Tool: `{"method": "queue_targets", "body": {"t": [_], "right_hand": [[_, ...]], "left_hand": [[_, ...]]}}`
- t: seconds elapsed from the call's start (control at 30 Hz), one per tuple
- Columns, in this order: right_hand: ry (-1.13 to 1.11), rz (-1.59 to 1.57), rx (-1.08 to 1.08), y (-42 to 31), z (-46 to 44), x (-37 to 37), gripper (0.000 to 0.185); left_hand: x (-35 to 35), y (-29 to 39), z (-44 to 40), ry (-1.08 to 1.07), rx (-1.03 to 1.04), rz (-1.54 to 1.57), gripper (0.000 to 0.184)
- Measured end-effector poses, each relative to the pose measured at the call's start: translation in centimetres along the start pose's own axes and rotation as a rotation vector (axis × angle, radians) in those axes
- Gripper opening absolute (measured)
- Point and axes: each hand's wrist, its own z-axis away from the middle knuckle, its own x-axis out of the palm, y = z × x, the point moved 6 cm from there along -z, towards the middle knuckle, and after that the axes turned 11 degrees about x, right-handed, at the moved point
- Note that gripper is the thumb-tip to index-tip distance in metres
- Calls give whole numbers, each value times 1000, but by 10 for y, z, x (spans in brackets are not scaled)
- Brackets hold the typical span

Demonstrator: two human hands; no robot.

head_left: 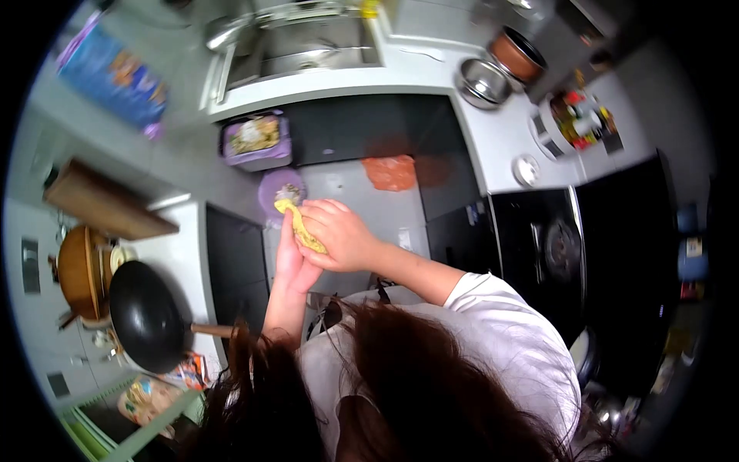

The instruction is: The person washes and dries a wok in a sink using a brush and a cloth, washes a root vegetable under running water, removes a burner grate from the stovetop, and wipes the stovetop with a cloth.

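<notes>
Near the frame's centre, the right hand (pixel 339 235) and left hand (pixel 291 258) are closing their fingers around a soft yellow cloth-like piece (pixel 302 225). A round purple basin (pixel 271 189) is sitting just beyond.

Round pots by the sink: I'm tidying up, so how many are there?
2: a copper-coloured round pot and, left of it and nearer, a shiny silver metal pot, both on the white counter right of the steel sink. Others may be hidden.

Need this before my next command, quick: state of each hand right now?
Left hand: against the yellow crumpled item; how far it's closed can't be told.
Right hand: closed on the same item.
</notes>
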Motion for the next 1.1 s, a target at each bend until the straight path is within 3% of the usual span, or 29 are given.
{"method": "queue_targets", "body": {"t": [0.07, 0.17, 0.37, 0.43, 0.53, 0.63, 0.77, 0.8, 0.9, 1.0, 1.03, 1.1], "right_hand": [[8, 9, 76, 32, 25, -36, 27], [220, 98, 177, 69, 60, -95, 17], [475, 273, 444, 109, 131, -174, 12], [640, 111, 608, 128, 162, -193, 13], [900, -130, 856, 150, 216, -211, 15], [1147, -388, 1050, 154, 263, -223, 20], [1179, -113, 1206, 132, 275, -253, 25], [1059, 2, 1278, 129, 272, -260, 26], [604, 270, 1569, 137, 279, -263, 31], [757, -54, 1500, 136, 286, -254, 29], [839, -90, 1298, 134, 285, -254, 23], [1121, -329, 1122, 124, 295, -258, 20]], "left_hand": [[11, -49, -19, -36, -85, -24, 39], [48, -116, -38, -98, -211, 9, 33], [72, -228, -69, -93, -363, -279, 29], [84, -258, -72, -114, -381, -426, 32], [113, -296, -77, -356, -471, -749, 39], [141, -328, -80, -590, -368, -848, 38], [169, -354, -91, -832, -310, -941, 33], [172, -360, -97, -892, -304, -971, 33], [202, -365, -121, -800, -261, -882, 35], [219, -379, -141, -856, -350, -886, 31], [223, -385, -141, -867, -392, -873, 30], [232, -393, -136, -842, -504, -871, 23]]}}
